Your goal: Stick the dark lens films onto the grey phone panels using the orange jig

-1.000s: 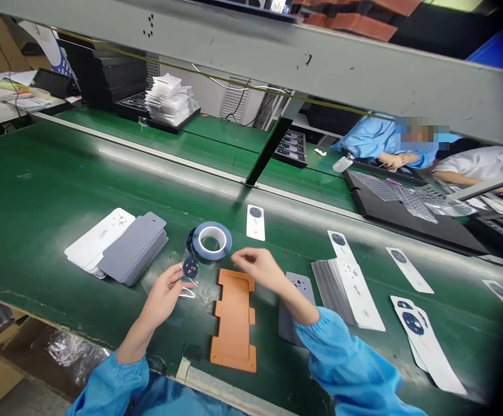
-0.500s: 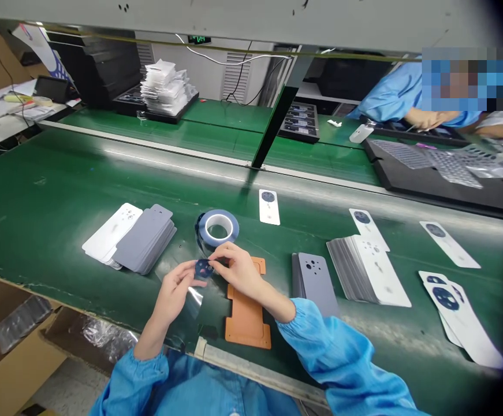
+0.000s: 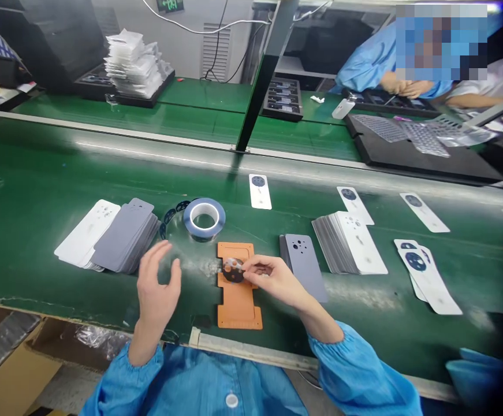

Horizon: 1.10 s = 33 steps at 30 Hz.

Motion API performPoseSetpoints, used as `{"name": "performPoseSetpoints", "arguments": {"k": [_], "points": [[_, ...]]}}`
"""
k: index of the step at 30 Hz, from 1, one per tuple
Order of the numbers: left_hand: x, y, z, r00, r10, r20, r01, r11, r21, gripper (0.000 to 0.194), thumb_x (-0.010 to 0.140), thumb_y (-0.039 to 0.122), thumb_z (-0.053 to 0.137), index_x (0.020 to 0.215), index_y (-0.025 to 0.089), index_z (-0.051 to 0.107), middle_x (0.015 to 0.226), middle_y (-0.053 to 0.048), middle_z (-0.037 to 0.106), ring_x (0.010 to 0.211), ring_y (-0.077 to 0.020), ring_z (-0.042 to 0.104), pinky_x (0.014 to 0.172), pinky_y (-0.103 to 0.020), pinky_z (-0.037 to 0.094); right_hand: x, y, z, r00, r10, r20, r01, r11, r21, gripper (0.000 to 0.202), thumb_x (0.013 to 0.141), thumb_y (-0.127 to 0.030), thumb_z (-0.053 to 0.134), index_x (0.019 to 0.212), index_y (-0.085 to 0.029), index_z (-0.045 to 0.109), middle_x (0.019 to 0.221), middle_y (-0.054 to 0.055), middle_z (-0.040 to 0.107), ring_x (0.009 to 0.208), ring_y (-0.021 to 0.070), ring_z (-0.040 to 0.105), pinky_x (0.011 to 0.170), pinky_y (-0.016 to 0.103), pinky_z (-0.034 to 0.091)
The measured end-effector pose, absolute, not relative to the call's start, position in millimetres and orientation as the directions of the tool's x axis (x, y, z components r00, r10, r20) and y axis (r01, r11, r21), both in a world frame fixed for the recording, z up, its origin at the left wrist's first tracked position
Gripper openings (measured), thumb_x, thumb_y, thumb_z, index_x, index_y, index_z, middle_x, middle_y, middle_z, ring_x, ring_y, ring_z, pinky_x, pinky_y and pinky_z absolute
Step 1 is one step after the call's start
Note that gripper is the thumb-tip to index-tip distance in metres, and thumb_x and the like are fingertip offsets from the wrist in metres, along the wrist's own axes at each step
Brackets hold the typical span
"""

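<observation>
Between the thumb and fingers of my right hand [image 3: 272, 278] is a round dark sticker with holes [image 3: 233, 270], held over the upper part of an orange fixture [image 3: 236, 306]. My left hand [image 3: 158, 286] is raised with fingers spread and holds nothing, near a stack of grey panels [image 3: 123, 237]. White panels [image 3: 89, 231] lie beside that stack. Behind my hands sits a blue tape roll [image 3: 204, 218], its strip of dark round stickers [image 3: 174, 215] trailing left. Grey panels with holes [image 3: 305, 263] lie right of the fixture.
A fanned stack of white panels [image 3: 361, 242] is on the right, with white panels bearing dark circles [image 3: 428, 283] beyond it. A metal post [image 3: 257, 98] rises behind. Across the bench are a bag pile [image 3: 134, 66], a black tray [image 3: 283, 98] and a person's hands [image 3: 407, 86].
My right hand has carried the sticker from beside my left hand to over the orange fixture. My left hand has let go, opened and moved left. The camera view has tilted down.
</observation>
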<state>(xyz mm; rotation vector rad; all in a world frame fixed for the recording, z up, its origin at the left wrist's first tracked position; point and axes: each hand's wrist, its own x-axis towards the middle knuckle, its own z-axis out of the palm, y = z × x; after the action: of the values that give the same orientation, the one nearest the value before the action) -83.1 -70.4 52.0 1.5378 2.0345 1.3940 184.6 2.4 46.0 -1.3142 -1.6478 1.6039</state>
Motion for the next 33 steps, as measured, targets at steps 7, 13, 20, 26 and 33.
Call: {"name": "performPoseSetpoints", "arguments": {"k": [7, 13, 20, 26, 33], "points": [[-38.6, -37.3, 25.0, -0.149, 0.977, -0.154, 0.305, 0.194, 0.932, 0.022, 0.088, 0.032, 0.064, 0.106, 0.018, 0.067, 0.085, -0.004, 0.072, 0.077, -0.0171, 0.07, 0.065, -0.027, 0.052, 191.0, 16.5, 23.8, -0.401, 0.883, -0.245, 0.459, -0.038, -0.888, 0.013, 0.082, -0.027, 0.065, 0.088, -0.016, 0.071, 0.08, 0.003, 0.072, 0.067, 0.0151, 0.061, 0.062, 0.029, 0.048], [-32.0, -17.3, 2.2, -0.07, 0.974, -0.215, 0.264, 0.226, 0.937, 0.016, 0.085, 0.029, 0.065, 0.083, 0.021, 0.052, 0.074, 0.001, 0.064, 0.067, -0.0149, 0.068, 0.066, -0.027, 0.052, 187.6, 25.4, 15.5, -0.32, 0.929, -0.185, 0.54, 0.018, -0.842, 0.007, 0.078, -0.021, 0.063, 0.083, -0.019, 0.067, 0.074, 0.0, 0.067, 0.064, 0.0147, 0.06, 0.062, 0.028, 0.046], [-26.3, -12.9, -7.3, -0.096, 0.976, -0.197, 0.268, 0.216, 0.939, 0.028, 0.081, 0.031, 0.069, 0.074, 0.023, 0.043, 0.069, 0.003, 0.062, 0.063, -0.0148, 0.066, 0.062, -0.025, 0.049, 187.1, 25.5, 17.4, -0.293, 0.932, -0.215, 0.575, -0.008, -0.818, 0.006, 0.076, -0.02, 0.062, 0.082, -0.021, 0.065, 0.072, -0.001, 0.066, 0.065, 0.0163, 0.06, 0.063, 0.029, 0.047], [-24.2, -11.3, -5.2, -0.115, 0.977, -0.18, 0.319, 0.207, 0.925, 0.031, 0.08, 0.031, 0.07, 0.071, 0.023, 0.042, 0.067, 0.003, 0.061, 0.062, -0.014, 0.063, 0.061, -0.024, 0.046, 184.1, 25.3, 21.5, -0.292, 0.93, -0.223, 0.569, -0.019, -0.822, 0.008, 0.075, -0.017, 0.06, 0.08, -0.021, 0.065, 0.073, 0.0, 0.067, 0.065, 0.0165, 0.061, 0.063, 0.03, 0.046], [-22.4, -12.1, -2.8, -0.121, 0.98, -0.158, 0.389, 0.193, 0.901, 0.03, 0.081, 0.031, 0.069, 0.07, 0.023, 0.041, 0.064, 0.005, 0.059, 0.061, -0.0134, 0.06, 0.061, -0.024, 0.043, 185.6, 24.8, 17.7, -0.298, 0.929, -0.219, 0.563, -0.014, -0.826, 0.008, 0.075, -0.017, 0.06, 0.08, -0.021, 0.065, 0.072, -0.001, 0.066, 0.064, 0.0165, 0.06, 0.064, 0.03, 0.046]]}}
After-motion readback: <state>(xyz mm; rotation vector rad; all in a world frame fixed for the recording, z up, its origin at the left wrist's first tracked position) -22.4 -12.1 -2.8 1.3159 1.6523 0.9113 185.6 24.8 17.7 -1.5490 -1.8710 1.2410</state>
